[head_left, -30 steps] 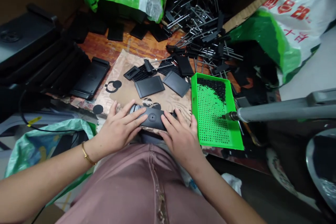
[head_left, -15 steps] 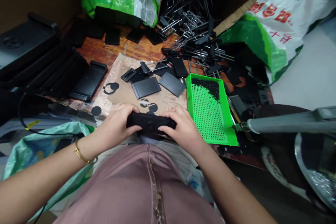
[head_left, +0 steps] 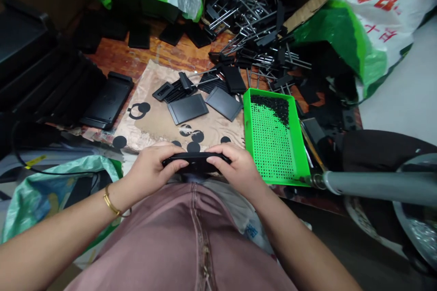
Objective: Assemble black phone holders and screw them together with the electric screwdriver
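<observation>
Left hand (head_left: pixel 153 166) and right hand (head_left: pixel 241 168) both clamped on the black part (head_left: pixel 196 163) — one at each end, thumbs on the near face, fingers curled over the far side. Part is at the near edge of the brown sheet (head_left: pixel 146 128); two flat plates (head_left: pixel 187 109) lie beyond it — green tray (head_left: pixel 273 145) with small black pieces (head_left: pixel 278 108) near the right hand.
</observation>
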Tool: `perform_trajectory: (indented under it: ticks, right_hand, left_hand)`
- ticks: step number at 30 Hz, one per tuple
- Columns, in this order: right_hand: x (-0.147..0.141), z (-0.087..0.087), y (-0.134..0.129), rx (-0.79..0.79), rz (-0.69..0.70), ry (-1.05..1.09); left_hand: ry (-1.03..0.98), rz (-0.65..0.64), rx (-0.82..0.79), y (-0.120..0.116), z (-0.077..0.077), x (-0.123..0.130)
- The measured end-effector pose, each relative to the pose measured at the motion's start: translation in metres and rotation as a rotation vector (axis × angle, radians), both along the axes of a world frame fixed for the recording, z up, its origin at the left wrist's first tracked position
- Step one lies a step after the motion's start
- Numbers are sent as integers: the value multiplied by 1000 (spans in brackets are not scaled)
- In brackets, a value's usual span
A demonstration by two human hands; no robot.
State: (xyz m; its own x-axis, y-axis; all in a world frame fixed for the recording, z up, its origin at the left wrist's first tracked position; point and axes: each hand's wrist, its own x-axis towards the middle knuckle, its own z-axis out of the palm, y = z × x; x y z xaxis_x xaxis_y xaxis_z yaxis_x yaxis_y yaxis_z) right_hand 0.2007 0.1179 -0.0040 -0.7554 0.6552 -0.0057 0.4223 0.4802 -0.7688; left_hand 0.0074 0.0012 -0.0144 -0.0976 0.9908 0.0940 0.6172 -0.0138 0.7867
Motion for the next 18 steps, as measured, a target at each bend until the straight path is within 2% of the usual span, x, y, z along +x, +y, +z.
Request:
perform_trajectory:
  ticks: [3,5,6,8,10,12,13,14,16,18]
  right_hand:
    - [-4,8,4,27,67,-96]
    - [-8,12,2,21,99,-114]
    - [-11,12,-1,-36,79,-87]
    - [-14,6,-11,-267,-29,43]
    - [-16,-6,-22,-524,-157,202]
    - [-14,-15,-31,-636,-216,276]
    - [-11,-16,-34,-596,-236,275]
    - [-7,-15,-35,-484,-267,261]
    - [3,-3,-34,-75,-335,225]
    - [11,16,-29,380,-293,175]
  left_hand:
    - [-66,12,-101,8,5,-1]
    - [-205,59,-138,13,11,-1]
    - [-306,99,-121,15,13,0]
    - [-514,162,-43,16,15,6]
    - [-662,106,-20,13,13,14]
    - [-697,7,-74,9,9,22]
    - [-661,-21,-110,7,9,24]
    - [-578,-26,-137,5,10,25]
    - [-272,-3,-159,4,18,24]
    - [101,-29,-139,5,32,21]
